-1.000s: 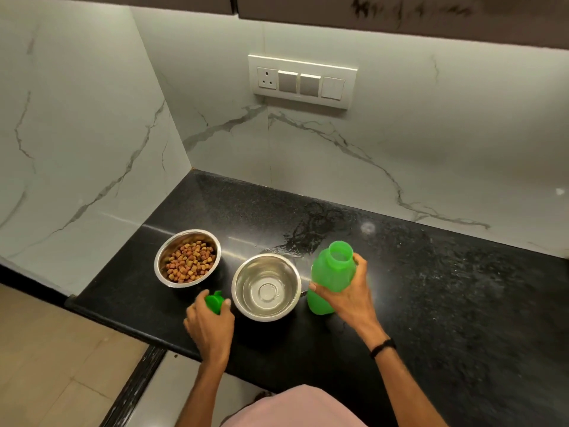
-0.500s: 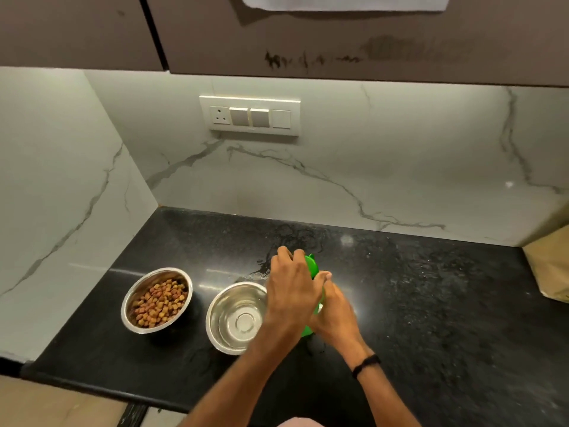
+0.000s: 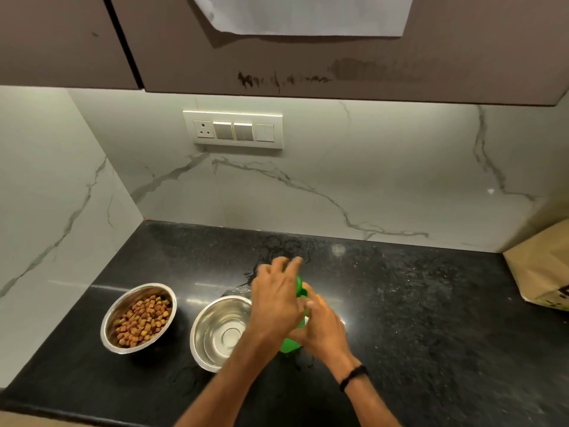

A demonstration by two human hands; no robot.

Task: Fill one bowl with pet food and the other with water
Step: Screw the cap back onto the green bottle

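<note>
Two steel bowls stand on the black counter (image 3: 415, 303). The left bowl (image 3: 139, 317) holds brown pet food. The right bowl (image 3: 219, 331) looks glossy inside; I cannot tell whether it holds water. A green plastic bottle (image 3: 289, 345) stands upright just right of that bowl, mostly hidden by my hands. My right hand (image 3: 323, 328) grips the bottle's body. My left hand (image 3: 277, 300) sits over the bottle's top, fingers around the green cap (image 3: 300, 288), of which only an edge shows.
A brown paper bag (image 3: 542, 272) stands at the counter's right end against the wall. A switch panel (image 3: 233, 129) is on the marble backsplash. Dark cabinets (image 3: 308, 63) hang overhead with a white sheet of paper on them. A wet patch lies behind the bottle.
My left hand carried the green cap from beside the bowls up onto the bottle's top and now covers it. The bottle stays upright in my right hand. The view has tilted upward.
</note>
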